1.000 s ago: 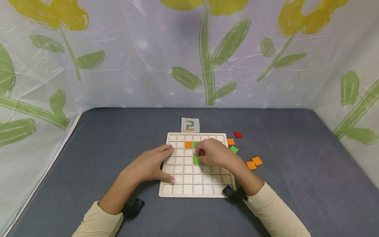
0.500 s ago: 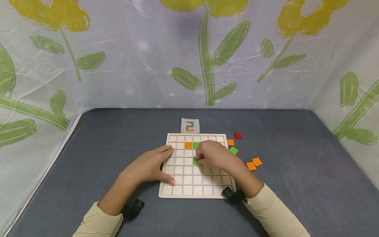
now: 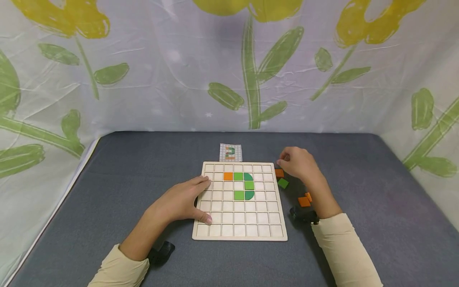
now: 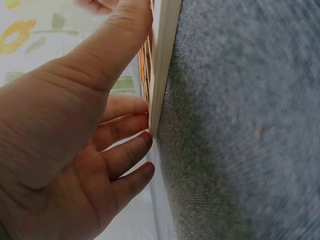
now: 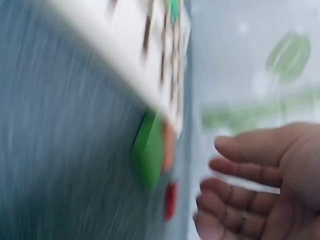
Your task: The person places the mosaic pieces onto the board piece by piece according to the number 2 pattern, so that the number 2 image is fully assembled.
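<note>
A pale wooden grid board lies on the table. My left hand rests on its left edge, fingers and thumb spread. In the left wrist view its fingertips touch the board's side. Set in the grid are an orange square tile, several green square tiles and two dark green quarter-round tiles. My right hand is over the table right of the board, fingers loosely bent and holding nothing. In the right wrist view a red tile lies near it; in the head view the hand hides that tile.
A small pattern card lies behind the board. Beside the board's right edge are a loose orange tile and a loose green tile. Two more orange tiles lie nearer, partly covered by the right forearm. A flower-printed curtain stands behind the table.
My right hand has left the green tiles on the board and moved right, off the board toward the loose tiles. The tiles it covered now show. My left hand has stayed put.
</note>
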`<state>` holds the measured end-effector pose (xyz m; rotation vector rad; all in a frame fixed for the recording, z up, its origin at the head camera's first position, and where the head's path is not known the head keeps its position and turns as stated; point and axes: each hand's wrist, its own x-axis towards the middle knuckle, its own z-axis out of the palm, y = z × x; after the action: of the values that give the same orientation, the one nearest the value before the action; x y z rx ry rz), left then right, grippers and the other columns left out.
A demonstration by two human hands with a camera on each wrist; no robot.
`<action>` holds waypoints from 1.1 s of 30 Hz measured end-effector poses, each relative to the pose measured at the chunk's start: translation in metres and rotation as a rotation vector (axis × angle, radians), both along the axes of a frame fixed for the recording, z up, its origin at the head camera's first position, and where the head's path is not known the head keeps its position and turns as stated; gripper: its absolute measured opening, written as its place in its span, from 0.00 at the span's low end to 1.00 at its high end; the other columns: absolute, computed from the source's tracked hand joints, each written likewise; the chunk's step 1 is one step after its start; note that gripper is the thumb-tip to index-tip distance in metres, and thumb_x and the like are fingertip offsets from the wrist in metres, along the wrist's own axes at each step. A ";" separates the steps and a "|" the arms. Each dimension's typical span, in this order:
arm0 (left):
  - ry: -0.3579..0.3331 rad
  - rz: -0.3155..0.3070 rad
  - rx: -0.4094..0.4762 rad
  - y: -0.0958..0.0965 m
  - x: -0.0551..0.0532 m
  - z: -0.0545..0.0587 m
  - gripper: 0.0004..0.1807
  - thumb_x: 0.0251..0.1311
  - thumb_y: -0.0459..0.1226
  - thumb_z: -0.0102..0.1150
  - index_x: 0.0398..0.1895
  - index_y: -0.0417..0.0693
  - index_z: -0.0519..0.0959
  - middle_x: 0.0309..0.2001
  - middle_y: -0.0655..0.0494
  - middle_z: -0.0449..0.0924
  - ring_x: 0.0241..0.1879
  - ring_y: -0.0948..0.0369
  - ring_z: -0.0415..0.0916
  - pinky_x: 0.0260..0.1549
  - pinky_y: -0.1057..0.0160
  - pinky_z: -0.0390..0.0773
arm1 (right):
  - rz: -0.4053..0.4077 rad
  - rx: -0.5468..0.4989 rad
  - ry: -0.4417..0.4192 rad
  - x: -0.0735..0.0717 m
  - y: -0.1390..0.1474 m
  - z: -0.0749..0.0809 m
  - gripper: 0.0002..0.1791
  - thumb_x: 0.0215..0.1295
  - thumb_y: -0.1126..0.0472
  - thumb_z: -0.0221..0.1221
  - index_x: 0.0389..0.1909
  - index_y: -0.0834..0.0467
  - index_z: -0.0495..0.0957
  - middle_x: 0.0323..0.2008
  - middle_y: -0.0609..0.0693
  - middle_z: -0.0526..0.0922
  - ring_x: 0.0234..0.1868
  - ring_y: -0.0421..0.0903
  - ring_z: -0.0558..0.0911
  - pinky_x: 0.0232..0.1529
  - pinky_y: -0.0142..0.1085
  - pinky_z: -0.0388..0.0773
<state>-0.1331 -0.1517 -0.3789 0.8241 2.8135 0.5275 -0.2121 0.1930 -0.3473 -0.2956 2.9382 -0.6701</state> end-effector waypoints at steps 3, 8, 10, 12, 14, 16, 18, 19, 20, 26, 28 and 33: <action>-0.008 0.004 0.000 0.000 0.000 0.000 0.61 0.39 0.62 0.77 0.74 0.37 0.65 0.73 0.42 0.63 0.70 0.47 0.64 0.63 0.47 0.68 | -0.127 0.053 -0.049 -0.006 0.016 -0.004 0.20 0.71 0.52 0.61 0.50 0.66 0.79 0.48 0.64 0.82 0.42 0.61 0.80 0.40 0.53 0.77; -0.017 0.013 0.001 0.000 0.000 0.001 0.61 0.39 0.62 0.77 0.74 0.38 0.65 0.73 0.43 0.63 0.69 0.47 0.65 0.62 0.47 0.69 | -0.151 0.092 -0.064 -0.009 0.025 -0.009 0.18 0.68 0.53 0.64 0.49 0.64 0.82 0.49 0.65 0.81 0.42 0.61 0.80 0.40 0.53 0.77; -0.016 0.013 0.001 0.000 0.000 0.001 0.61 0.39 0.62 0.77 0.74 0.38 0.65 0.73 0.43 0.63 0.69 0.47 0.65 0.62 0.47 0.69 | -0.115 0.081 -0.048 -0.010 0.025 -0.010 0.14 0.67 0.58 0.64 0.47 0.63 0.83 0.45 0.64 0.82 0.40 0.59 0.80 0.38 0.52 0.77; -0.017 0.014 0.001 0.001 0.000 0.001 0.61 0.39 0.62 0.77 0.74 0.38 0.65 0.73 0.43 0.63 0.69 0.47 0.65 0.62 0.47 0.69 | -0.073 0.062 -0.041 -0.011 0.025 -0.011 0.10 0.66 0.62 0.65 0.44 0.63 0.84 0.41 0.62 0.83 0.37 0.57 0.79 0.37 0.50 0.76; -0.015 0.012 0.001 0.001 0.000 0.001 0.61 0.39 0.62 0.77 0.74 0.38 0.65 0.72 0.43 0.63 0.69 0.47 0.65 0.62 0.47 0.69 | -0.033 0.044 -0.037 -0.011 0.025 -0.011 0.07 0.64 0.66 0.64 0.42 0.63 0.84 0.36 0.59 0.83 0.34 0.55 0.79 0.35 0.48 0.76; -0.012 0.009 0.002 0.001 0.000 0.001 0.61 0.39 0.62 0.77 0.74 0.37 0.65 0.72 0.43 0.63 0.68 0.47 0.66 0.62 0.47 0.69 | -0.008 0.033 -0.027 -0.011 0.025 -0.011 0.06 0.62 0.68 0.64 0.40 0.63 0.83 0.33 0.57 0.82 0.33 0.55 0.78 0.35 0.48 0.75; -0.009 0.006 0.002 0.001 0.000 0.000 0.61 0.39 0.62 0.77 0.73 0.37 0.65 0.72 0.43 0.63 0.68 0.47 0.66 0.62 0.47 0.69 | 0.001 0.026 -0.014 -0.011 0.024 -0.012 0.06 0.60 0.70 0.64 0.38 0.63 0.83 0.32 0.56 0.82 0.33 0.55 0.78 0.36 0.48 0.76; -0.005 0.003 0.002 0.001 0.000 0.000 0.61 0.39 0.62 0.77 0.73 0.37 0.65 0.72 0.42 0.64 0.68 0.47 0.66 0.62 0.47 0.69 | 0.004 0.023 -0.007 -0.011 0.024 -0.012 0.05 0.60 0.71 0.64 0.37 0.63 0.83 0.32 0.56 0.82 0.34 0.55 0.78 0.37 0.48 0.76; -0.003 0.001 0.002 0.001 0.000 0.000 0.61 0.39 0.62 0.78 0.73 0.37 0.65 0.72 0.42 0.64 0.68 0.47 0.66 0.62 0.47 0.69 | 0.004 0.015 -0.002 -0.011 0.024 -0.012 0.05 0.59 0.72 0.64 0.37 0.63 0.83 0.33 0.56 0.83 0.35 0.55 0.78 0.38 0.49 0.76; -0.002 0.002 -0.001 0.001 0.000 0.000 0.61 0.39 0.62 0.78 0.73 0.37 0.65 0.72 0.42 0.63 0.69 0.47 0.65 0.62 0.48 0.69 | -0.033 -0.078 -0.065 -0.011 0.026 -0.011 0.07 0.64 0.73 0.61 0.39 0.65 0.85 0.38 0.58 0.85 0.39 0.56 0.80 0.41 0.48 0.77; -0.004 0.004 0.000 0.001 0.000 0.000 0.61 0.39 0.62 0.77 0.73 0.38 0.66 0.72 0.42 0.63 0.69 0.47 0.65 0.62 0.48 0.69 | -0.044 -0.099 -0.092 -0.011 0.026 -0.010 0.08 0.66 0.73 0.59 0.41 0.65 0.85 0.40 0.59 0.85 0.39 0.55 0.80 0.41 0.47 0.77; -0.002 0.008 0.004 0.001 0.000 0.001 0.61 0.38 0.62 0.77 0.73 0.38 0.66 0.72 0.43 0.64 0.69 0.47 0.65 0.62 0.47 0.69 | -0.051 -0.111 -0.101 -0.012 0.027 -0.008 0.10 0.67 0.73 0.56 0.43 0.65 0.86 0.41 0.59 0.85 0.38 0.54 0.80 0.39 0.44 0.77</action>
<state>-0.1327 -0.1507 -0.3784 0.8135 2.8158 0.5352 -0.2237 0.2198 -0.3552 -0.1914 2.8269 -0.8318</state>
